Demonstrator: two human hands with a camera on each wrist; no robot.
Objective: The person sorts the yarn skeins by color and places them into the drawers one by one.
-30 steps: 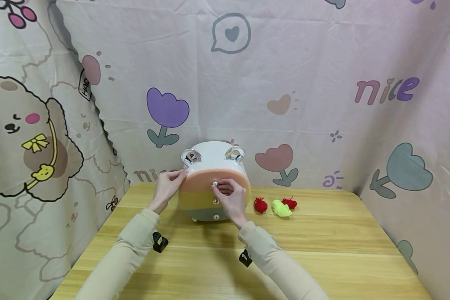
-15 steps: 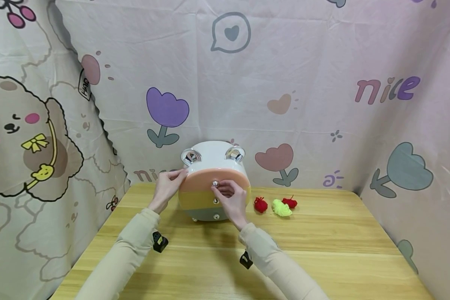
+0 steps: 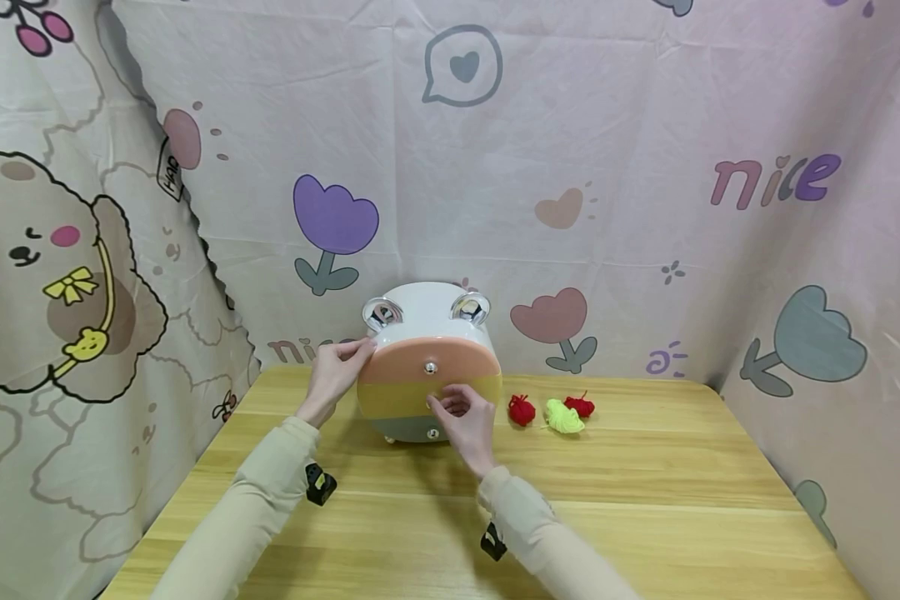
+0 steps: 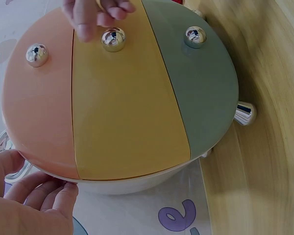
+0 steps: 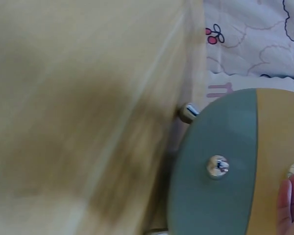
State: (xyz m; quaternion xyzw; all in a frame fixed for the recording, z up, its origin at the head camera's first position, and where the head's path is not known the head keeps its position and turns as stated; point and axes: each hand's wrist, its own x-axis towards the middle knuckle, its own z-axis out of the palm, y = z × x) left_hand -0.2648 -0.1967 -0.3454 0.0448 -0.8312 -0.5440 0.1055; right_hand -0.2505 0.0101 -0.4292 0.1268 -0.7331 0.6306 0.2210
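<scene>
A small round-fronted drawer cabinet point(image 3: 429, 310) has orange, yellow and green drawers, each with a silver knob. My left hand point(image 3: 335, 377) holds the cabinet's upper left edge, thumb and fingers against the rim in the left wrist view. In front of the yellow drawer point(image 4: 122, 107) is my right hand point(image 3: 467, 421), its bent fingers close beside the middle knob point(image 4: 113, 39) and not closed round it. Above it the orange drawer's knob point(image 3: 431, 367) is uncovered. The green drawer's knob point(image 5: 218, 167) shows below. All drawer fronts sit flush.
Right of the cabinet on the wooden table point(image 3: 645, 467) lie two red yarn balls, one nearer point(image 3: 521, 410) and one farther point(image 3: 581, 406), with a yellow-green yarn ball point(image 3: 563, 417) between. A printed cloth point(image 3: 630, 108) hangs behind the table.
My right hand has let go of the orange drawer's knob and moved down to the yellow drawer's knob. The left hand has stayed on the cabinet's edge.
</scene>
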